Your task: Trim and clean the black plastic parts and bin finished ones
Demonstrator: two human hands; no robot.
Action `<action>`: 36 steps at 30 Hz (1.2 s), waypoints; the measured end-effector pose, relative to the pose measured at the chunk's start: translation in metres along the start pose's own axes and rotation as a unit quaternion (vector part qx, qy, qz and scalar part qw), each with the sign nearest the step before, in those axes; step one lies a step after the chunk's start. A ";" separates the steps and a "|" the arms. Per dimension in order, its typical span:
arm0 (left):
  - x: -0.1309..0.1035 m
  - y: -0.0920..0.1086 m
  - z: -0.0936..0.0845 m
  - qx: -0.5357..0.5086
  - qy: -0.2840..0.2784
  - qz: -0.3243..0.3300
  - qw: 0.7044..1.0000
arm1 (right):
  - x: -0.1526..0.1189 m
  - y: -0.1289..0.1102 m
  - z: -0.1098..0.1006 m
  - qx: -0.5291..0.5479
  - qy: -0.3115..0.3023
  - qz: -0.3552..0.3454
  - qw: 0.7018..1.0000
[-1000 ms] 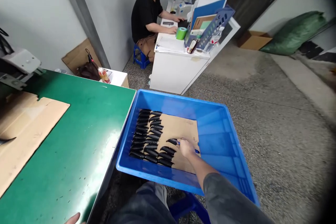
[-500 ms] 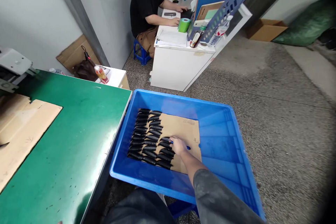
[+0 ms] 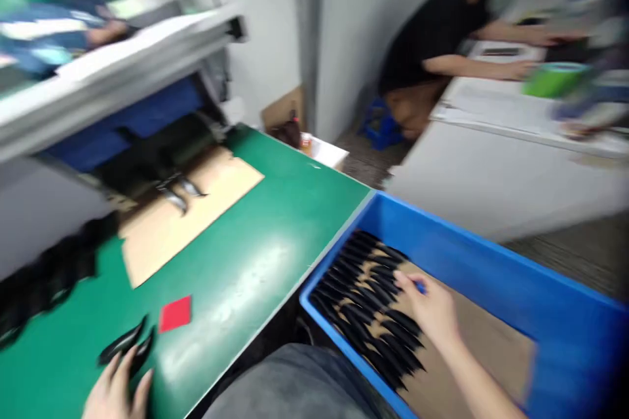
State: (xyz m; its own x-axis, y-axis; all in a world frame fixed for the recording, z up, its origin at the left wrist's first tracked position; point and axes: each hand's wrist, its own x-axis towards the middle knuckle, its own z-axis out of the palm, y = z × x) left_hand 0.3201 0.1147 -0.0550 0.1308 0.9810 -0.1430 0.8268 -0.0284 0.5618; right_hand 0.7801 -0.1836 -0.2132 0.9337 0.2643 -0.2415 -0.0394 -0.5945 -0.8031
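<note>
Above the green table my left hand [image 3: 118,386] has its fingers apart, the fingertips beside two black curved pieces [image 3: 122,342]. A red square [image 3: 175,314] lies just beyond them. My right hand [image 3: 432,304] is over the blue tub [image 3: 457,236], fingers closed round a small blue object [image 3: 420,287], mostly hidden. Rows of black curved pieces [image 3: 363,288] lie on the cardboard [image 3: 481,340] in the tub, left of my right hand.
More black pieces [image 3: 54,268] line the green table's [image 3: 295,203] left side. Cardboard [image 3: 196,216] with two dark pieces lies by a machine [image 3: 113,72]. A person in black [image 3: 437,33] sits at a white desk [image 3: 491,163].
The view has swung left, bringing my left hand, the red square and the machine into sight. My right hand is still over the tub, now near the far rows.
</note>
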 end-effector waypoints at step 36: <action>-0.029 -0.011 -0.185 -0.711 -0.079 -0.143 0.684 | -0.381 -0.361 0.228 0.147 -0.443 -0.551 0.692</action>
State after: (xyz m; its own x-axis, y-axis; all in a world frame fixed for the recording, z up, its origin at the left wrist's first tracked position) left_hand 0.2055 0.1216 0.0938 0.2255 0.8708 -0.4368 -0.5213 0.4866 0.7010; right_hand 0.3573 0.1032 0.0448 -0.1251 0.8732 0.4709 0.3309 0.4842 -0.8100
